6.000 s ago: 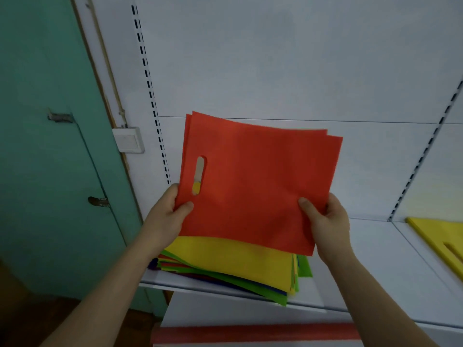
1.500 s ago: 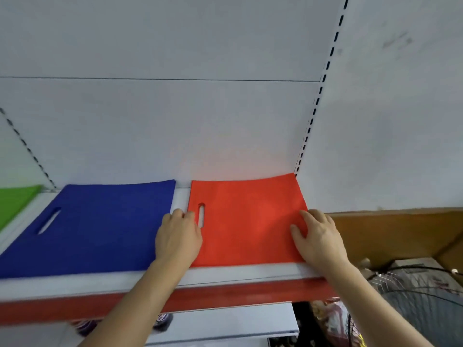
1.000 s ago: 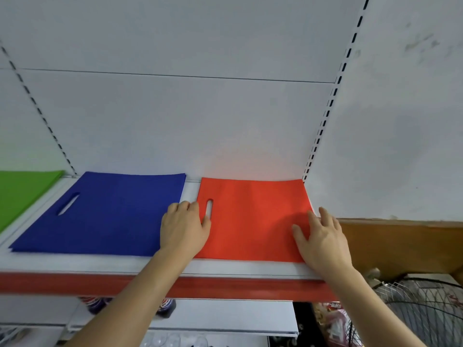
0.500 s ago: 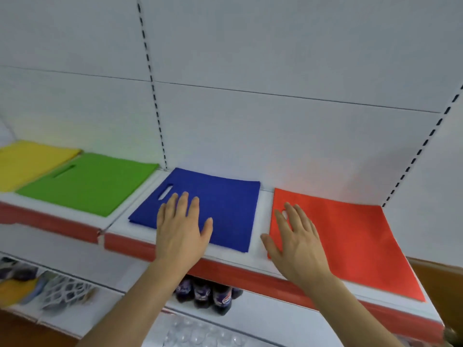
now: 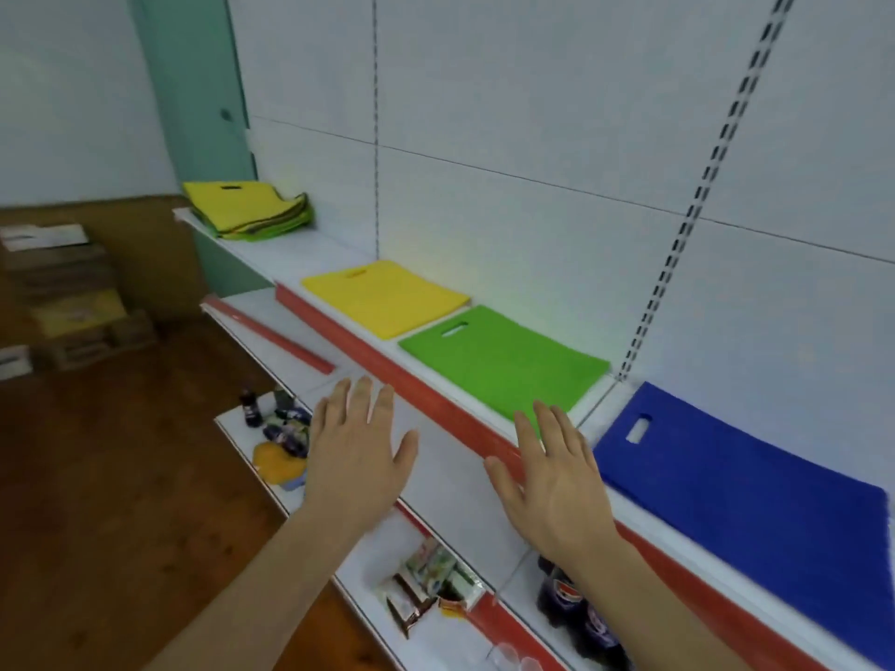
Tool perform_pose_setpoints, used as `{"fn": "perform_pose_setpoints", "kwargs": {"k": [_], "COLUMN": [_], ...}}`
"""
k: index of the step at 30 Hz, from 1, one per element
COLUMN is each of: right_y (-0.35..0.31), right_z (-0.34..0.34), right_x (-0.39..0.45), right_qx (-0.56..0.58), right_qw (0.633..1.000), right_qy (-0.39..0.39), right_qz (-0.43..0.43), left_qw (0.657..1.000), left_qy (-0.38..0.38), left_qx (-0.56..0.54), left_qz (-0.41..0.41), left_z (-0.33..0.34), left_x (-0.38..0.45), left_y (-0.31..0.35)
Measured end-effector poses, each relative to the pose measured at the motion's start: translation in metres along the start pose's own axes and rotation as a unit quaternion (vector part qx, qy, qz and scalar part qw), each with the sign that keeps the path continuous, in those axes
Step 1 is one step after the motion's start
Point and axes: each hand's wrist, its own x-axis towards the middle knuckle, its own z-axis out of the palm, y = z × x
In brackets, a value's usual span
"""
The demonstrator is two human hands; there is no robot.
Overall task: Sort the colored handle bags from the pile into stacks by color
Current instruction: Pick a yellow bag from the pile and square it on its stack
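Observation:
On the white shelf a mixed pile of colored bags, yellow on top, lies at the far left end. Along the shelf to the right lie a yellow bag stack, a green bag stack and a blue bag stack. The red stack is out of view. My left hand hovers with fingers spread in front of the shelf, holding nothing. My right hand is also spread and empty, over the red shelf edge near the green stack.
Lower shelves hold snack packets, dark soda bottles and small items. A green door stands beyond the shelf's left end. Cardboard boxes sit on the wooden floor at the left.
Both hands have left the red and blue bags and now hover empty. The view has swung left along the shelf, bringing the mixed pile into sight.

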Motion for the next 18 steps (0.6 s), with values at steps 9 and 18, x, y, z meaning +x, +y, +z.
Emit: {"fn": "perform_pose_setpoints", "kwargs": {"k": [9, 18], "right_y": [-0.133, -0.23], "right_z": [0.083, 0.153], "right_x": [0.123, 0.268], "right_qx": [0.042, 0.094], "right_qw": [0.992, 0.98], "right_qy": [-0.046, -0.072], "right_qz": [-0.107, -0.161], "left_qw": [0.992, 0.978], "left_qy": [-0.005, 0.004], "left_qx": [0.029, 0.088], "left_qz": [-0.125, -0.189], "left_z": [0.006, 0.013], "left_x": [0.035, 0.136], "left_y": [-0.147, -0.262]}}
